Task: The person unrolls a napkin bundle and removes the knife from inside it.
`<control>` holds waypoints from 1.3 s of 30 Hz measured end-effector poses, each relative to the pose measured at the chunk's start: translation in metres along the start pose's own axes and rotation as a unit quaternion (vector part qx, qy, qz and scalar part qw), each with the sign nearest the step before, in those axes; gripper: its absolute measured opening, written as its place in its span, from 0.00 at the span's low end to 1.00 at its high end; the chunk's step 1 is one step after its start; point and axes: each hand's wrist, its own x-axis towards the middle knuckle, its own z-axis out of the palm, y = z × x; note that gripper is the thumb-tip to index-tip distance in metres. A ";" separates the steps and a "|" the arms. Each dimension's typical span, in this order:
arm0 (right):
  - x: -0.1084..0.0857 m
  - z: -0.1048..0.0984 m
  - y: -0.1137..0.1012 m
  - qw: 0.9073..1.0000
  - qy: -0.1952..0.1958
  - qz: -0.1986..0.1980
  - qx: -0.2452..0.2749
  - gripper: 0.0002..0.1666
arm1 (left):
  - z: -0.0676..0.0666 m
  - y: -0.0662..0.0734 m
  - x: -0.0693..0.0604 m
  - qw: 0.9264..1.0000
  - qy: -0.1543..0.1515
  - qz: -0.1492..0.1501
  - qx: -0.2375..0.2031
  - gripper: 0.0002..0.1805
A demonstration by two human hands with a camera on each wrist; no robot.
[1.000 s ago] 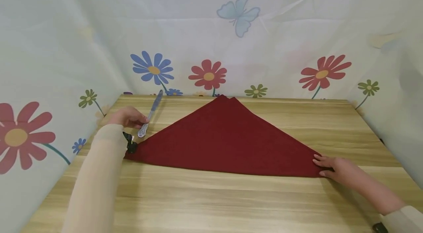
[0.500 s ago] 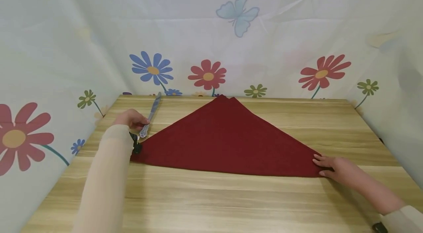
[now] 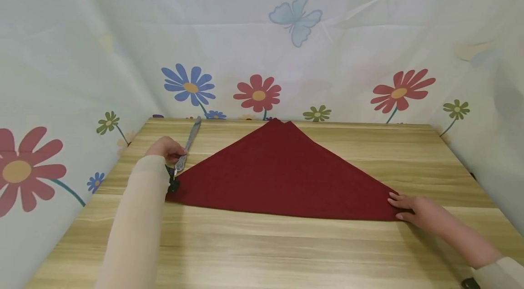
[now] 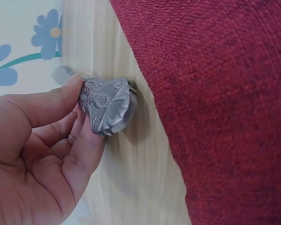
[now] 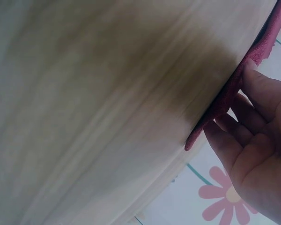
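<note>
A silver table knife (image 3: 193,133) with an ornate handle is pinched between the thumb and fingers of my left hand (image 3: 165,147). Its blade points toward the back of the table. In the left wrist view the patterned handle end (image 4: 105,104) shows close up, just beside the edge of a dark red cloth (image 4: 220,103). That cloth (image 3: 282,175) lies flat, folded into a wide triangle with its peak at the back. My right hand (image 3: 423,211) rests with extended fingers on the cloth's right corner. In the right wrist view the thumb and fingertips touch the cloth's edge (image 5: 222,101).
The wood-grain table (image 3: 262,252) runs back to a pale curtain (image 3: 348,52) printed with flowers and a butterfly. More of this curtain hangs along the left and right sides. A black wrist device (image 3: 173,182) sits over the cloth's left corner.
My left hand has shifted slightly right with the knife, and the blade now looks narrower, as if turned on its edge. The right hand and the cloth stay in place.
</note>
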 end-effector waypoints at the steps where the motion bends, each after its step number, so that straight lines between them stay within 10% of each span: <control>1: 0.000 0.000 0.000 1.000 0.000 -0.001 -0.002 0.25 | 0.001 0.000 -0.001 1.000 0.006 -0.001 0.000 0.16; 15: -0.001 -0.002 -0.002 1.000 0.006 0.004 0.001 0.25 | 0.010 0.005 -0.011 0.996 0.085 -0.001 0.035 0.10; 39: 0.002 -0.005 -0.001 1.000 -0.014 -0.004 -0.006 0.26 | 0.011 0.000 -0.014 0.996 0.088 0.026 0.022 0.08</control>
